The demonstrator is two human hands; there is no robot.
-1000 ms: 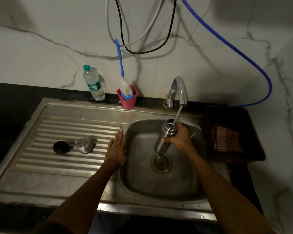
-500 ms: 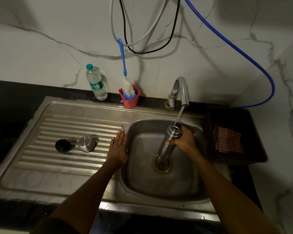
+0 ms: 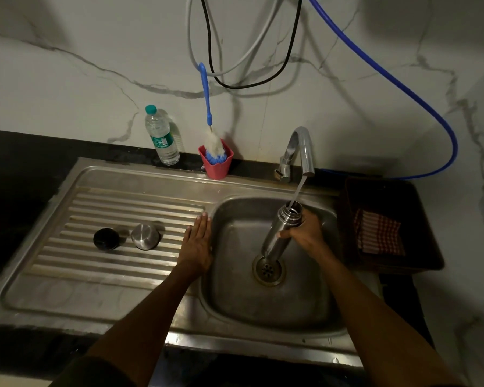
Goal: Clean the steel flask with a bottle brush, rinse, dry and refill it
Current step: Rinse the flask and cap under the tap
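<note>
My right hand [image 3: 305,233] grips the steel flask [image 3: 280,236] over the sink basin [image 3: 241,297], tilted with its open mouth up. A stream from the tap [image 3: 299,152] runs into that mouth. My left hand [image 3: 196,244] rests flat, fingers straight, on the rim between the drainboard [image 3: 76,269] and the basin. The bottle brush [image 3: 210,129], blue-handled with white bristles, stands in a pink cup [image 3: 217,166] at the back. Two flask caps lie on the drainboard: a black one [image 3: 106,239] and a steel one [image 3: 145,236].
A plastic water bottle [image 3: 161,136] stands against the wall left of the pink cup. A dark basket [image 3: 389,227] with a red checked cloth [image 3: 379,233] sits right of the sink. A blue hose [image 3: 403,88] and cables hang on the marble wall.
The flask has stayed under the running stream with only slight shifts. My left hand has not moved from the rim.
</note>
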